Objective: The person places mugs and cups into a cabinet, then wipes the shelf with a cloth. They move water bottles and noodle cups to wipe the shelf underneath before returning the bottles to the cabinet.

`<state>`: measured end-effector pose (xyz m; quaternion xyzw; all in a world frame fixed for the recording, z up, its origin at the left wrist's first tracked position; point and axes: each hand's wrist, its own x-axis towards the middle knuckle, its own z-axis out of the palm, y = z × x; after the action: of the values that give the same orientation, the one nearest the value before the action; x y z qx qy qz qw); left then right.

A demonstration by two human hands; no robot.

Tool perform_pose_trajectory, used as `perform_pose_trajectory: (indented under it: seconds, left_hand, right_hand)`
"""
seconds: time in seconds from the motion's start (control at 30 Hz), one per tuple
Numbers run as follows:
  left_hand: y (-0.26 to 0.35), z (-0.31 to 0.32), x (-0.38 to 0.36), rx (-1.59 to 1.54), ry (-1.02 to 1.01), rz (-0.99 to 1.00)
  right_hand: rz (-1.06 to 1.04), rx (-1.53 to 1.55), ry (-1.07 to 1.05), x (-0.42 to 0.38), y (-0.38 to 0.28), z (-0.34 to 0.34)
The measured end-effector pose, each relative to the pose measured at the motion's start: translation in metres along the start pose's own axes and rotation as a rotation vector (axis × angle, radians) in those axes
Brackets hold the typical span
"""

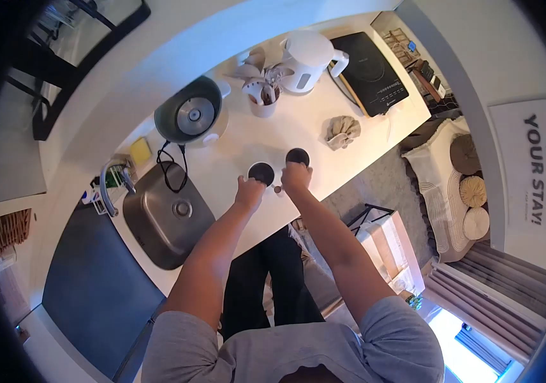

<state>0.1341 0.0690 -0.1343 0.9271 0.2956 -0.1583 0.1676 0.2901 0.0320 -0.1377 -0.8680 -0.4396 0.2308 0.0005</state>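
On the pale counter stand two cups with dark insides, side by side. My left hand [250,191] is closed on the near side of the left cup [261,173], which has a white rim. My right hand [296,176] is closed at the near side of the right cup [298,156]. A small round brownish item [278,189] lies between my hands; what it is cannot be made out. The fingertips are partly hidden behind the backs of my hands.
A steel sink [158,223] with a faucet [108,185] is at left. Behind are a rice cooker [189,117], a utensil holder [263,107], a white kettle [305,60] and a black cooktop [365,70]. A crumpled cloth [342,132] lies right of the cups.
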Motion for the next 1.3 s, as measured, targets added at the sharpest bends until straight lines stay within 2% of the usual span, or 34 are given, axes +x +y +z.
perform_pose_trajectory:
  seconds: [0.07,0.13,0.17,0.2,0.23,0.27,0.33,0.4,0.47,0.53,0.6,0.7,0.77,0.8,0.87,0.9,0.93,0.97,1.03,1.13,1.23,1.3]
  left_hand:
    - [-0.002,0.010,-0.007,-0.203,0.170,0.002]
    - [0.007,-0.022,-0.042,-0.307,0.232,0.037]
    - [0.014,-0.054,-0.066,-0.420,0.178,0.005]
    - [0.019,-0.072,-0.092,-0.470,0.347,0.044]
    - [0.025,-0.094,-0.119,-0.508,0.405,0.045]
    - [0.029,-0.119,-0.145,-0.503,0.378,0.031]
    - [0.029,-0.158,-0.190,-0.521,0.467,0.064]
    - [0.035,-0.230,-0.228,-0.505,0.584,0.099]
    - [0.047,-0.290,-0.272,-0.504,0.675,0.122]
    - [0.053,-0.358,-0.303,-0.396,0.814,0.119]
    - [0.063,-0.419,-0.340,-0.282,0.925,0.170]
    - [0.074,-0.485,-0.381,-0.069,1.211,0.352]
    - [0.094,-0.526,-0.407,0.028,1.325,0.336]
    - [0.102,-0.547,-0.418,0.198,1.388,0.315]
    - [0.121,-0.587,-0.431,0.421,1.521,0.306]
    - [0.132,-0.608,-0.434,0.480,1.603,0.323]
    - [0.142,-0.626,-0.438,0.503,1.619,0.230]
    - [0.147,-0.652,-0.433,0.653,1.741,0.302]
    - [0.166,-0.697,-0.427,0.651,1.744,0.211]
    - [0.173,-0.751,-0.404,0.557,1.773,0.276]
    - [0.175,-0.785,-0.389,0.716,1.722,0.314]
    - [0.178,-0.796,-0.378,0.750,1.679,0.149]
  right_hand:
    - [-0.053,0.113,0.119,-0.015,0.018,-0.018]
    - [-0.075,0.228,0.083,-0.043,0.036,-0.060]
    - [-0.160,0.319,0.156,-0.063,0.047,-0.082]
    - [-0.308,0.423,0.256,-0.090,0.052,-0.120]
    - [-0.323,0.507,0.301,-0.116,0.052,-0.160]
    - [-0.344,0.590,0.347,-0.138,0.047,-0.203]
    - [-0.272,0.749,0.277,-0.188,0.025,-0.304]
    - [-0.464,0.735,0.487,-0.223,0.010,-0.385]
    - [-0.661,0.979,0.547,-0.258,-0.012,-0.465]
    - [-0.738,0.886,0.747,-0.293,-0.036,-0.539]
    - [-1.046,0.803,1.041,-0.302,-0.060,-0.601]
    - [-1.146,0.394,1.522,-0.297,-0.098,-0.703]
    - [-1.142,0.074,1.773,-0.275,-0.119,-0.763]
    - [-1.127,-0.017,1.830,-0.261,-0.132,-0.787]
    - [-1.234,0.057,1.637,-0.224,-0.156,-0.824]
    - [-1.242,0.064,1.643,-0.206,-0.167,-0.835]
    - [-1.251,0.194,1.500,-0.188,-0.179,-0.844]
    - [-1.253,0.320,1.348,-0.175,-0.189,-0.848]
    - [-1.228,0.317,1.267,-0.161,-0.201,-0.852]
    - [-1.141,0.304,1.065,-0.145,-0.213,-0.853]
    - [-1.219,0.461,0.906,-0.120,-0.226,-0.860]
    - [-1.246,0.404,0.862,-0.111,-0.231,-0.862]
